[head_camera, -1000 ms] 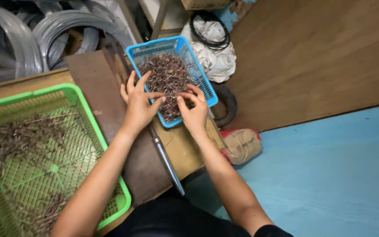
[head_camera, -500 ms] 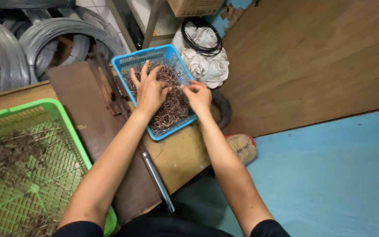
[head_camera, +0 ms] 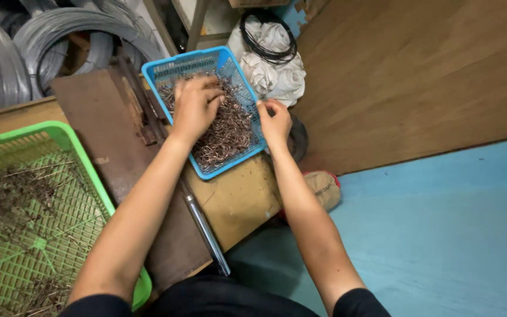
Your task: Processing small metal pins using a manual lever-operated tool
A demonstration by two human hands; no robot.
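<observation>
A blue plastic basket (head_camera: 170,66) sits on the wooden bench, filled with a tangle of small copper-coloured wire hooks (head_camera: 230,132). My left hand (head_camera: 195,105) is buried in the pile, fingers curled around a bunch of the hooks. At the basket's right rim, my right hand (head_camera: 276,122) is pinched shut on a few hooks. Both forearms reach up from the bottom of the view.
A green mesh tray (head_camera: 66,141) with dark wire pieces lies at the left. A metal rod (head_camera: 206,232) rests on a brown board (head_camera: 98,117). Coils of grey wire (head_camera: 48,35) stand behind. A white sack with black cable (head_camera: 271,56) and a blue floor (head_camera: 441,235) are at right.
The view has shifted slightly. My left hand has dug deeper into the hooks and closed on them; my right hand has moved to the basket's right rim.
</observation>
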